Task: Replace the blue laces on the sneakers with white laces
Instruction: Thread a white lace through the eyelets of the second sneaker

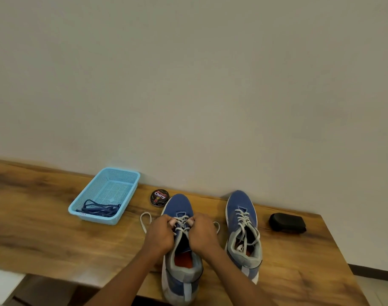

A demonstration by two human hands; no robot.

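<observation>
Two blue sneakers stand on the wooden table, toes toward the wall. On the left sneaker (180, 205) a white lace (145, 219) crosses the lower eyelets, and its loose ends loop out on both sides. My left hand (159, 234) pinches the lace at the shoe's left side. My right hand (202, 231) pinches it at the right side. The right sneaker (242, 219) is fully laced in white. The blue laces (100, 209) lie heaped in a light blue basket (122, 175).
A round tin of Cherry shoe polish (159, 197) sits just beyond the left sneaker's toe. A black brush-like object (286, 223) lies right of the right sneaker. The wall runs along the table's far edge; the table's front edge is close to my arms.
</observation>
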